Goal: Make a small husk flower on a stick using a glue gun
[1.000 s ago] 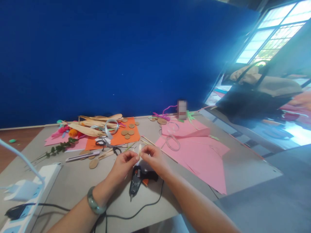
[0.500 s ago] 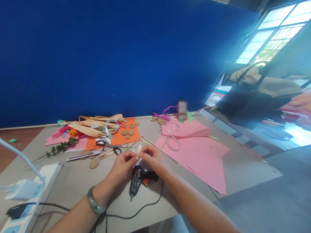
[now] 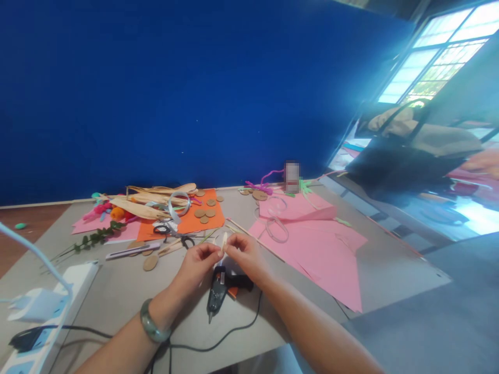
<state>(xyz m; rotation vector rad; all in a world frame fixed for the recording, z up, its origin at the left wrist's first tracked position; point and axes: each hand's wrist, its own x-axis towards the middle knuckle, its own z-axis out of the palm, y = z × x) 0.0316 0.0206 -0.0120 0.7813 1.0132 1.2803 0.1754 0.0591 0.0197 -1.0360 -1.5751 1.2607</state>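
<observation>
Both my hands meet over the grey table (image 3: 117,291) and pinch a small pale stick-like strip (image 3: 224,240) that stands upright between their fingertips. My left hand (image 3: 197,266), with a green bangle on the wrist, holds it from the left. My right hand (image 3: 245,254) holds it from the right. Just below the hands a black hot glue gun (image 3: 220,288) lies on the table, its nozzle pointing toward me and its black cord trailing to the left.
Pink paper sheets (image 3: 323,254) cover the table's right part. An orange sheet (image 3: 197,218) with brown card discs, scissors (image 3: 171,231), dried husks (image 3: 144,205), a green sprig (image 3: 95,238) and a craft knife (image 3: 130,251) lie at the left. A white power strip (image 3: 58,296) sits at the near left edge.
</observation>
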